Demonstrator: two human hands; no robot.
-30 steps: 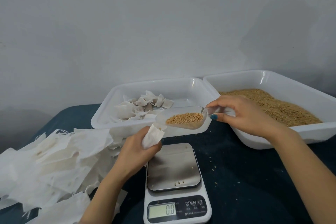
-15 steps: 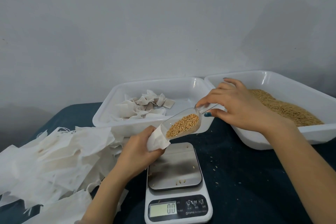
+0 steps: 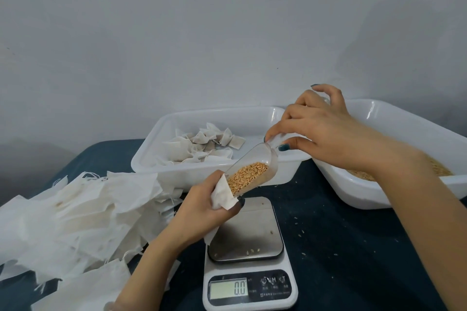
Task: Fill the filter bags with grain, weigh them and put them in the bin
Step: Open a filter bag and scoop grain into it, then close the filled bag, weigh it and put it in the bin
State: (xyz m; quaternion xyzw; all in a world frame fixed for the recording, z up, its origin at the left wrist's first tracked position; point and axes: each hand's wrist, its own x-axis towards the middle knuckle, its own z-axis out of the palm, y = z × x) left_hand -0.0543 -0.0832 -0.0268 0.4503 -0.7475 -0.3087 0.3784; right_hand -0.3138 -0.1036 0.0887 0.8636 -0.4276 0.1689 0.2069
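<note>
My left hand grips a white filter bag above the kitchen scale, whose display reads 0.0. My right hand pinches the handle of a clear plastic scoop, tilted steeply down to the left. The scoop's mouth sits inside the bag's opening, and golden grain lies in its lower half. Behind stands a white bin with several filled bags. At the right a white tray holds loose grain.
A heap of empty filter bags covers the left of the dark blue table. Stray grains lie on the scale's steel plate and on the cloth to its right. A plain grey wall rises behind the bins.
My right hand lifted and tipped the scoop from level to steeply down. Its mouth entered the bag in my left hand, and the grain slid toward the bag.
</note>
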